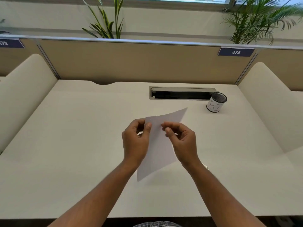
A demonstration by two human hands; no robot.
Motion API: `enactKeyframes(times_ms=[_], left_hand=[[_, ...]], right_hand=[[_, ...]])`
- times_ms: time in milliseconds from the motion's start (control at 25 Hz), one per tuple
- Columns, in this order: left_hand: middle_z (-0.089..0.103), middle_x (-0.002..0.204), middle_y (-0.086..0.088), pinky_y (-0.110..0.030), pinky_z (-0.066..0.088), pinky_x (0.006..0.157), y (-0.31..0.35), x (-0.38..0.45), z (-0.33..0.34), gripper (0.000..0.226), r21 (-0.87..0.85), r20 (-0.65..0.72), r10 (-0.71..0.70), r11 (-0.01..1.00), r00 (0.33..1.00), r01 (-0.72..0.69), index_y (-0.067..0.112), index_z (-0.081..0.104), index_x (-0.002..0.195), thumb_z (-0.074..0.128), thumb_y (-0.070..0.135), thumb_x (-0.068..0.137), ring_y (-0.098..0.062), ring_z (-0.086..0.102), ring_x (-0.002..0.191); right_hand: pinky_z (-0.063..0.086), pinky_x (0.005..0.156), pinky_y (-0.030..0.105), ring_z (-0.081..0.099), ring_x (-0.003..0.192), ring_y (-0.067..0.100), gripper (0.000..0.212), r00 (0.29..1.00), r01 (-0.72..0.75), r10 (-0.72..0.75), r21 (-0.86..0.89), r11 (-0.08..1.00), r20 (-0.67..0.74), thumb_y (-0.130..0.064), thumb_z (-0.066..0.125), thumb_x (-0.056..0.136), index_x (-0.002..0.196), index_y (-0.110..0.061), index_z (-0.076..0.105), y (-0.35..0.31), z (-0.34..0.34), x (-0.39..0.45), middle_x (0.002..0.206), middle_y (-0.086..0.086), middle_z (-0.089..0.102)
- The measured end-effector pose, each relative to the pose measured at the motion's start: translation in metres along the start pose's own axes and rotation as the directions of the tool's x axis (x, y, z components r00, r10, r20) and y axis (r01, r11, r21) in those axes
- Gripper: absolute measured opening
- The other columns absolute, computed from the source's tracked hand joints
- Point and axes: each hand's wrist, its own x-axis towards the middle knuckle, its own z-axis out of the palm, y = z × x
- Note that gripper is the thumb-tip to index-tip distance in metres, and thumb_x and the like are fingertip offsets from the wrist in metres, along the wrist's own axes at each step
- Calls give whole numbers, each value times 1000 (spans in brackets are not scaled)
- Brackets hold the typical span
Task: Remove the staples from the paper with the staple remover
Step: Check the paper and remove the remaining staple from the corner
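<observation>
A white sheet of paper (159, 145) is held up above the middle of the desk, slightly curled. My left hand (135, 141) pinches its upper left edge between thumb and fingers. My right hand (182, 141) has thumb and forefinger pressed together against the sheet near its top; whether something small sits between those fingertips is too fine to tell. No staple remover is in view, and no staple can be made out on the paper.
A black mesh cup (216, 102) with a white label stands at the back right, beside a cable slot (182, 93) in the white desk (73, 145). Beige partitions close off the back and both sides. The desk's front edge runs just under my forearms.
</observation>
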Motion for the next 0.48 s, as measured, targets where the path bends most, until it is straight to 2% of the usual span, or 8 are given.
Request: enactKeyframes(times_ms=[80,160,240,320,480], left_hand=[[77,92,3,-37,63,75,0,7,-4,10,-96,28,-117,988,993,119,16,73,100,70,23,94,-16,73,85],[78,91,1,-39,63,76,2,11,-8,9,-171,70,-186,966,980,196,15,75,100,71,21,93,-19,74,84],[78,89,0,-38,61,76,4,13,-11,9,-218,104,-230,944,968,248,14,75,98,70,20,94,-17,73,81],[78,87,1,-35,60,73,5,14,-12,11,-237,117,-269,927,956,290,15,75,96,70,25,94,-15,71,76],[75,80,2,-30,56,68,6,13,-11,18,-220,115,-299,922,947,318,15,76,90,71,32,92,-11,67,71]], right_hand=[[60,90,39,67,112,13,26,988,51,-75,-173,984,-132,-18,74,92,118,-21,69,6,-7,7,118,-7,70],[54,94,33,58,121,9,47,984,-23,-18,-222,975,-180,-27,80,87,128,-30,56,13,-16,13,130,-8,60],[49,104,36,54,128,10,68,975,-195,185,-78,978,-124,-33,83,83,140,-30,46,19,-22,16,139,-6,56],[48,110,42,57,129,13,81,948,-314,316,46,948,-38,-38,86,78,145,-29,41,29,-26,15,138,-4,61],[50,107,41,60,127,14,93,930,-366,367,75,928,-1,-50,86,66,145,-32,41,45,-27,10,135,-7,62]])
